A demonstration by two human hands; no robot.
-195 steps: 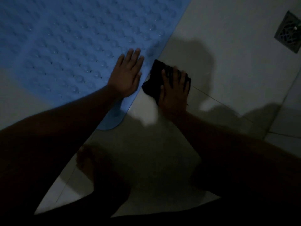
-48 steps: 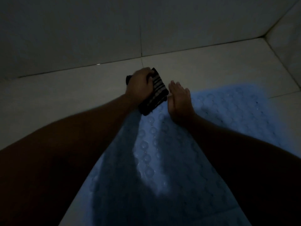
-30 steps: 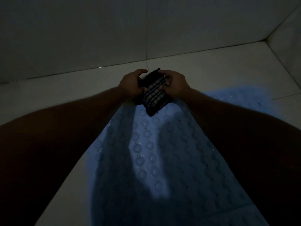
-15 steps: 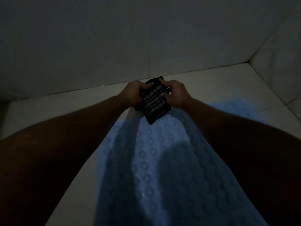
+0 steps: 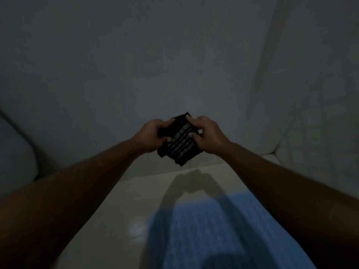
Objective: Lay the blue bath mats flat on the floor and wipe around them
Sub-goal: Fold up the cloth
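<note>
A blue bath mat (image 5: 209,235) lies flat on the pale tiled floor (image 5: 124,206) at the bottom of the view, its far edge below my hands. A dark striped cloth (image 5: 181,141), folded small, is held up in the air in front of the wall. My left hand (image 5: 150,136) grips its left side. My right hand (image 5: 208,135) pinches its right side, thumb and fingers on the cloth. The shadows of both arms fall across the mat and the floor.
A dim wall (image 5: 155,65) fills the upper view and meets a second wall in a corner (image 5: 272,152) at the right. A pale rounded shape (image 5: 15,156) shows at the left edge. The room is dark.
Both hands have lifted the cloth off the mat's far edge into the air. The view has tilted up toward the wall. Earlier the left hand held the cloth alone.
</note>
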